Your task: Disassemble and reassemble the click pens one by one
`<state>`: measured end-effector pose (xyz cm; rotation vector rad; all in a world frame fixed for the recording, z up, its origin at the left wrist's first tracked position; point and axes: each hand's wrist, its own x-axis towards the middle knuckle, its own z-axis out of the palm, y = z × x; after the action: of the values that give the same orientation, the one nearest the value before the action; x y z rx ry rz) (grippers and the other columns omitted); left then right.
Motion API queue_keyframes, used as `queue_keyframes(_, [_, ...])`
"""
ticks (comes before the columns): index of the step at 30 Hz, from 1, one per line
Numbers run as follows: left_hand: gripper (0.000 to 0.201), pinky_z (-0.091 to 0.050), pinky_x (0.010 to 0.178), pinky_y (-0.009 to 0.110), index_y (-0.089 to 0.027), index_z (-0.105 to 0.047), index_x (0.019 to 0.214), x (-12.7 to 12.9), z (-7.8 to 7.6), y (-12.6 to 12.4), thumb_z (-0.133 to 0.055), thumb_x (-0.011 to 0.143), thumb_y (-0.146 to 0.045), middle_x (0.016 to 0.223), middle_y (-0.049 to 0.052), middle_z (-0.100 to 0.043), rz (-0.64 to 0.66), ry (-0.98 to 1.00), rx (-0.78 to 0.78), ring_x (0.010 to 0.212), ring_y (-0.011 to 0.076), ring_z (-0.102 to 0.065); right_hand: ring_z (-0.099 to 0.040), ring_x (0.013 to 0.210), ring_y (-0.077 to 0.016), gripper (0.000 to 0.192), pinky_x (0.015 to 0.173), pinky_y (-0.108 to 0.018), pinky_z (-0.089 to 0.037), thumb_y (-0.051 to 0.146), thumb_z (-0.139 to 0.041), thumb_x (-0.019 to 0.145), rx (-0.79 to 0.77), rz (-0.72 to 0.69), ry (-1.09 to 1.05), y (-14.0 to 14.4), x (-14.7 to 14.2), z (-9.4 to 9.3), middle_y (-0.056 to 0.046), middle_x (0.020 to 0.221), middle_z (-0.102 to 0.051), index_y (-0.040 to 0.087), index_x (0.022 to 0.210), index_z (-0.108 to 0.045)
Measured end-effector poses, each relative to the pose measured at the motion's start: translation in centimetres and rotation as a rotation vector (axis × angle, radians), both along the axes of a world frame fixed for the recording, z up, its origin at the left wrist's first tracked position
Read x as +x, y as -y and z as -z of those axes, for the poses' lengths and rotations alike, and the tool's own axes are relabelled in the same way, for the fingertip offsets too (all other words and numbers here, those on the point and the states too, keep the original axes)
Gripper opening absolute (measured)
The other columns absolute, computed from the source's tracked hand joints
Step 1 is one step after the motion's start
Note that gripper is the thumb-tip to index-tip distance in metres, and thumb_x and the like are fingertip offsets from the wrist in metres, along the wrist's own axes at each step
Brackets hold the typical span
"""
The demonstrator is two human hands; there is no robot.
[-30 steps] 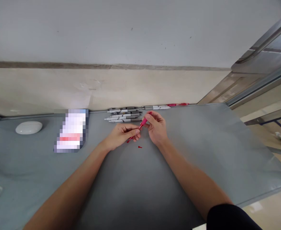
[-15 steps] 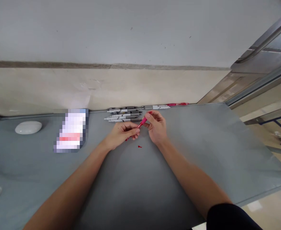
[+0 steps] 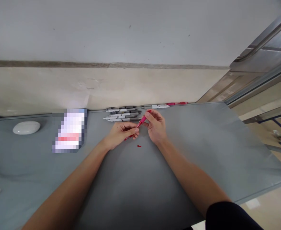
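Note:
A red pen [image 3: 143, 119] slants between my two hands above the grey table. My left hand [image 3: 122, 133] is closed round its lower left part, thumb on top. With fingers and thumb, my right hand [image 3: 156, 125] pinches the pink grip at its upper end. On the table just below the hands lies a small red piece [image 3: 139, 146], perhaps a pen clip. Several grey-and-white pens [image 3: 123, 115] lie in a group behind my left hand, close to the wall.
More grey-and-white pens [image 3: 156, 106] and a red pen [image 3: 176, 103] lie along the wall edge. A phone with a blurred screen [image 3: 70, 131] and a white computer mouse [image 3: 26, 127] rest on the left of the table [image 3: 202, 143].
Both hands keep the same hold on the red pen. The whole view has shifted very slightly; the small red piece and the other pens stay in place.

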<state>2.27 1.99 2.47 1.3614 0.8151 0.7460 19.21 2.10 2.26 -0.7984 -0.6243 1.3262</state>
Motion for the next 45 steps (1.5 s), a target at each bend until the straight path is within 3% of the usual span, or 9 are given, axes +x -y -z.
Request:
queue_keyframes(5, [0.036, -0.048, 0.058, 0.023, -0.013, -0.073, 0.08, -0.38, -0.57, 0.12, -0.062, 0.091, -0.046, 0.075, 0.006, -0.07, 0.154, -0.028, -0.007, 0.064, 0.0118, -0.06, -0.067, 0.071, -0.0119, 0.025, 0.059, -0.025, -0.058, 0.032, -0.084, 0.065, 0.01, -0.119, -0.015, 0.13, 0.23, 0.1, 0.004, 0.077, -0.068, 0.025, 0.085, -0.071])
queue_keyframes(13, [0.03, -0.05, 0.064, 0.026, -0.016, -0.074, 0.097, 0.02, 0.18, -0.03, -0.078, 0.078, -0.039, 0.075, 0.002, -0.069, -0.032, 0.004, -0.018, 0.066, 0.0123, -0.061, -0.061, 0.063, -0.008, 0.024, 0.061, -0.024, -0.058, 0.03, -0.085, 0.063, 0.004, 0.004, 0.0, -0.04, 0.06, -0.06, 0.008, 0.073, -0.063, 0.024, 0.076, -0.065])
queue_keyframes(22, [0.035, -0.049, 0.06, 0.024, -0.013, -0.071, 0.08, -0.15, -0.35, 0.07, -0.064, 0.09, -0.046, 0.075, 0.005, -0.07, 0.107, -0.016, 0.01, 0.066, 0.0129, -0.063, -0.067, 0.071, -0.0129, 0.026, 0.059, -0.026, -0.057, 0.032, -0.085, 0.063, -0.001, -0.103, -0.006, 0.1, 0.19, -0.05, 0.004, 0.076, -0.069, 0.024, 0.084, -0.071])
queue_keyframes(30, [0.033, -0.048, 0.059, 0.024, -0.015, -0.072, 0.098, 0.17, -0.05, 0.08, -0.078, 0.078, -0.04, 0.073, 0.002, -0.069, -0.067, -0.048, -0.002, 0.064, 0.0129, -0.061, -0.063, 0.065, -0.0098, 0.021, 0.065, -0.029, -0.06, 0.03, -0.085, 0.064, 0.02, 0.029, 0.043, 0.05, 0.05, -0.07, 0.006, 0.075, -0.067, 0.025, 0.078, -0.07])
queue_keyframes(34, [0.029, -0.046, 0.057, 0.024, -0.015, -0.072, 0.092, 0.16, -0.11, 0.06, -0.075, 0.081, -0.041, 0.068, 0.001, -0.068, -0.051, -0.071, 0.044, 0.06, 0.0123, -0.06, -0.065, 0.068, -0.011, 0.023, 0.067, -0.03, -0.06, 0.03, -0.085, 0.063, -0.014, 0.007, 0.049, 0.07, 0.1, -0.05, 0.004, 0.077, -0.069, 0.025, 0.081, -0.072])
queue_keyframes(40, [0.037, -0.051, 0.066, 0.026, -0.013, -0.071, 0.08, -0.25, -0.34, 0.09, -0.063, 0.09, -0.048, 0.077, 0.006, -0.07, 0.091, -0.023, 0.013, 0.069, 0.0141, -0.063, -0.067, 0.072, -0.0126, 0.026, 0.063, -0.027, -0.059, 0.032, -0.086, 0.062, -0.019, -0.067, -0.01, 0.03, 0.25, 0.15, 0.003, 0.081, -0.072, 0.026, 0.084, -0.074])
queue_keyframes(45, [0.031, -0.051, 0.067, 0.027, -0.015, -0.074, 0.097, -0.07, -0.03, 0.07, -0.073, 0.083, -0.042, 0.078, 0.004, -0.07, -0.011, 0.003, 0.0, 0.069, 0.0137, -0.062, -0.063, 0.068, -0.0106, 0.023, 0.065, -0.029, -0.06, 0.03, -0.085, 0.063, -0.005, 0.037, 0.029, -0.11, 0.1, 0.0, 0.005, 0.077, -0.069, 0.025, 0.081, -0.072])
